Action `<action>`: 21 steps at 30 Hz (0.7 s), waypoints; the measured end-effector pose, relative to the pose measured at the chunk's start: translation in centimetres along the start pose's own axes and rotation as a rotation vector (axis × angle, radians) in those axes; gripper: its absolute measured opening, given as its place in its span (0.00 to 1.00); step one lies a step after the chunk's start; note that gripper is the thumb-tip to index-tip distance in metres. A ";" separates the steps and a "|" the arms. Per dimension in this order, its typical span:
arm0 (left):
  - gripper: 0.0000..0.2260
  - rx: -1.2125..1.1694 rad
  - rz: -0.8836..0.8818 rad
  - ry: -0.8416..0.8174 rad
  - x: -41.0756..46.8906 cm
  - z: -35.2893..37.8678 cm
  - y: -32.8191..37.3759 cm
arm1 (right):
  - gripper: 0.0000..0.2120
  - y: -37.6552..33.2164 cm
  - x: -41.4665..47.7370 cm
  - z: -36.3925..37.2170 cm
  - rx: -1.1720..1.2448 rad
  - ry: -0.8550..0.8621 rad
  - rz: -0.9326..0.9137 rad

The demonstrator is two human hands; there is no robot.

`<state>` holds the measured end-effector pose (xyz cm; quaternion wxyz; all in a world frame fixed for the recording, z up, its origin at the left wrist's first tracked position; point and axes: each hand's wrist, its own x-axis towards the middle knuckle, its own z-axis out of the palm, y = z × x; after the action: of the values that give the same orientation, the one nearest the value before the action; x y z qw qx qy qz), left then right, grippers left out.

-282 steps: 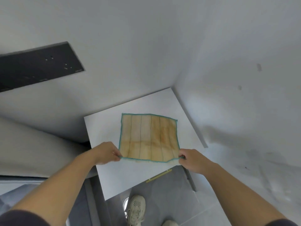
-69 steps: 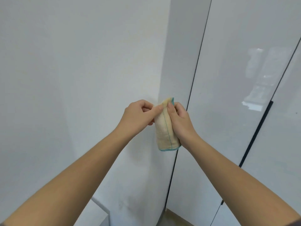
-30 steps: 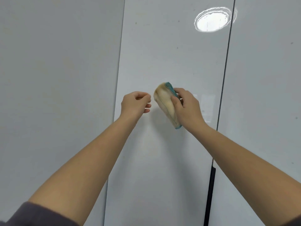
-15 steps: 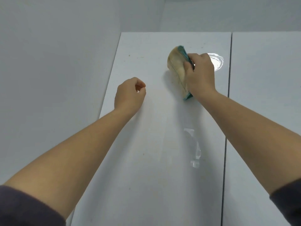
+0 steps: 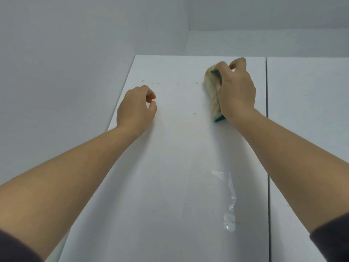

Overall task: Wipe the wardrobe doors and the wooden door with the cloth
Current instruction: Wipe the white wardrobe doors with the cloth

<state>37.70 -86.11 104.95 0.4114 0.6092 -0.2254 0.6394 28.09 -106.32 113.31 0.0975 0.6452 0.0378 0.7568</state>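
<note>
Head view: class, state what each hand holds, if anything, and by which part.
The right hand grips the folded cloth along its right side, against the wardrobe door. The left hand holds nothing.

Two hands show, left hand [image 5: 136, 109] and right hand [image 5: 237, 93], with one cloth [image 5: 211, 91]. Two wardrobe doors show, left door [image 5: 170, 176] and right door [image 5: 309, 129].

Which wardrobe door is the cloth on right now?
The left door, marked with yellowish specks; the cloth in the right hand lies left of the dark gap.
</note>
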 end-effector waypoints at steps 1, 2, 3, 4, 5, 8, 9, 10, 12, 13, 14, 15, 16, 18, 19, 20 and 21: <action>0.07 0.010 0.018 0.007 0.4 0.0 -0.2 | 0.14 -0.1 -0.1 0.0 -0.043 -0.017 -0.012; 0.07 0.024 0.034 0.011 0.8 -0.1 -0.4 | 0.14 -0.2 -0.3 0.1 -0.084 -0.032 -0.029; 0.07 0.040 0.046 0.012 1.1 -0.1 -0.6 | 0.13 -0.4 -0.5 0.3 -0.128 -0.030 -0.059; 0.07 0.058 0.057 0.015 1.3 -0.2 -0.9 | 0.13 -0.6 -0.8 0.5 -0.171 -0.014 -0.095; 0.07 0.077 0.063 0.017 1.6 -0.3 -1.2 | 0.12 -0.7 -1.2 0.7 -0.206 -0.003 -0.121; 0.08 0.149 0.070 0.017 2.1 -0.6 -2.1 | 0.19 -0.8 -2.0 1.1 -0.324 -0.031 -0.125; 0.08 0.177 0.073 0.013 2.4 -0.7 -2.3 | 0.21 -0.7 -2.2 1.2 -0.360 -0.047 -0.123; 0.09 0.208 0.077 0.005 2.6 -0.7 -2.4 | 0.22 -0.6 -2.3 1.3 -0.377 -0.039 -0.133; 0.11 0.263 0.098 -0.006 3.0 -0.8 -2.7 | 0.22 -0.4 -2.0 1.6 -0.370 -0.036 -0.140; 0.11 0.284 0.119 -0.002 3.2 -0.8 -2.9 | 0.23 -0.2 -1.7 1.7 -0.349 -0.037 -0.141; 0.12 0.307 0.148 0.007 3.4 -0.8 -3.2 | 0.23 0.0 -1.3 1.8 -0.329 -0.036 -0.133; 0.13 0.338 0.192 0.019 3.8 -0.8 -3.4 | 0.23 0.3 -0.7 1.7 -0.318 -0.033 -0.116; 0.14 0.376 0.243 0.027 4.1 -0.8 -3.6 | 0.24 0.4 -0.2 1.5 -0.318 -0.031 -0.085; 0.15 0.456 0.344 0.026 5.0 -0.6 -4.1 | 0.25 0.9 1.0 1.4 -0.333 -0.045 -0.037; 0.15 0.508 0.383 0.025 5.4 -0.7 -4.4 | 0.25 1.1 1.6 1.4 -0.331 -0.053 -0.013; 0.16 0.565 0.414 0.020 5.8 -0.7 -4.6 | 0.25 1.2 2.1 1.3 -0.333 -0.060 0.013; 0.18 0.630 0.429 0.009 6.1 -0.9 -4.7 | 0.25 1.5 2.5 1.2 -0.333 -0.060 0.036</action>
<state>41.39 -81.24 109.68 0.0615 0.6418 -0.1382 0.7518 28.73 -107.33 116.21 0.1905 0.6430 -0.1025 0.7347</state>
